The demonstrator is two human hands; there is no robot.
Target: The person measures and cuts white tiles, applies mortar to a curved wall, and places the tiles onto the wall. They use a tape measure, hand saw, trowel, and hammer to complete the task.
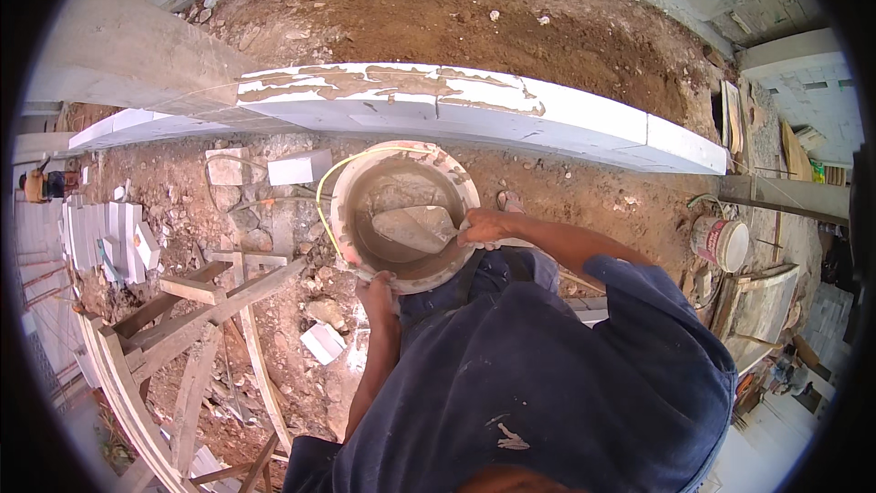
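Note:
A round bucket [342, 210], its rim smeared with grey, is in front of my body below the block wall. Wet grey mortar [401, 181] lies inside it. My right hand [482, 227] is closed around the handle of a trowel [415, 227], whose mortar-coated blade is down in the bucket. With my left hand [378, 294] I grip the bucket's near left rim; some of the fingers are hidden. A thin yellow-green bucket handle [319, 194] bows out at the left side. Past the bucket, mortar [365, 84] is spread unevenly along the top of the white block wall [584, 123].
At the left stand a wooden trestle [192, 319] and stacked white blocks [109, 237]. Loose blocks [299, 167] and stones lie on the rough dirt. A white bucket [721, 243] rests at the right. Another person [41, 184] is at the far left.

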